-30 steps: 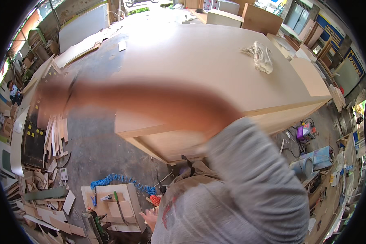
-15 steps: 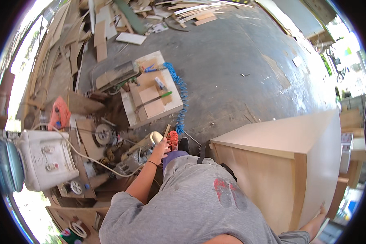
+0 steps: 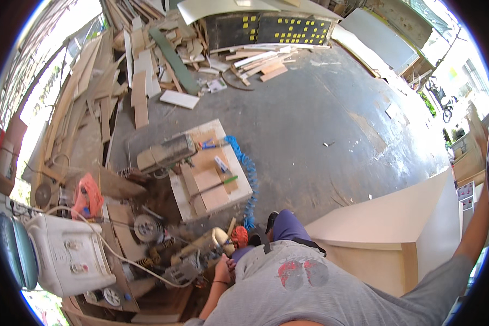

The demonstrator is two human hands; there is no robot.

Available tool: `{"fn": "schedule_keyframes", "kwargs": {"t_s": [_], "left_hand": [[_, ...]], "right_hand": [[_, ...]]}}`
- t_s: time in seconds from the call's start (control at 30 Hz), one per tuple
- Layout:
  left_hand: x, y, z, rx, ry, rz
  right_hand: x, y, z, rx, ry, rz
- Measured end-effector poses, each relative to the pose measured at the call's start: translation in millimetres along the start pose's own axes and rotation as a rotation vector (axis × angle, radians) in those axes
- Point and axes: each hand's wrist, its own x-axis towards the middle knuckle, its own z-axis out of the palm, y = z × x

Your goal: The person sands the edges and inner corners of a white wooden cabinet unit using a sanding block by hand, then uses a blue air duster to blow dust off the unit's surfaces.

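Note:
My left hand (image 3: 223, 269) hangs low beside my hip with its fingers curled; whatever they hold, if anything, is hidden. Just beyond it are a cream rounded machine part (image 3: 219, 239) and an orange coiled hose (image 3: 239, 237). My right arm is raised along the right rim, beyond a pale wooden cabinet (image 3: 372, 220). What looks like my right hand (image 3: 479, 130) is smeared at the edge of the picture, partly behind a dark shape, so its fingers are unclear. The cabinet lies close at my right, its white side facing outward.
A low worktable (image 3: 223, 138) ahead carries boards, a green-handled tool (image 3: 223, 182) and a blue coiled hose (image 3: 250, 179). At left stand a white plastic container (image 3: 65, 252) and loose machinery. Wood offcuts (image 3: 141, 87) pile up at the far left.
My left hand has dropped back from beside the orange hose to near my hip. My right arm has swung up from the cabinet's near side to the right rim. The view has tilted upward.

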Motion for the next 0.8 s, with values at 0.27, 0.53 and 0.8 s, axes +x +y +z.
{"fn": "schedule_keyframes", "kwargs": {"t_s": [0.27,0.53,0.8], "left_hand": [[5.6,69.9,95.5,0.543,-0.145,0.558],[58.3,47.0,199.3,0.465,0.174,0.318],[-75.1,1.0,369.0,0.374,0.58,-0.25]], "right_hand": [[280.7,-260.3,247.4,0.49,-0.592,-0.442],[368.4,-433.8,766.5,-0.17,-0.887,-0.911],[216.8,-474.0,1014.7,0.312,-1.341,-1.0]]}}
